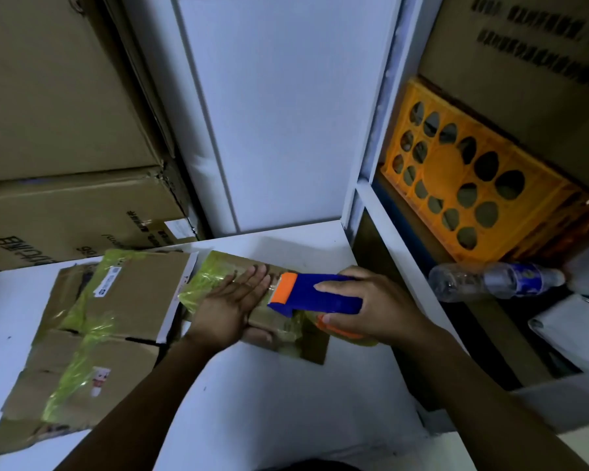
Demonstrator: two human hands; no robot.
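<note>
A small cardboard parcel [288, 338] wrapped partly in yellow-green tape lies on the white table [262, 396]. My left hand [230, 302] presses flat on top of it, fingers straight. My right hand [364, 305] grips a blue tape dispenser [317, 295] with an orange front edge, held on the parcel's right part. Its orange end sits just beside my left fingertips. A strip of clear tape seems to run under my left fingers.
Flattened cardboard pieces [92, 334] with yellow-green tape lie on the table's left. Large cartons [58, 130] are stacked behind them. To the right, a white shelf holds an orange crate [463, 178], a plastic water bottle [490, 280] lying down and some papers [572, 331].
</note>
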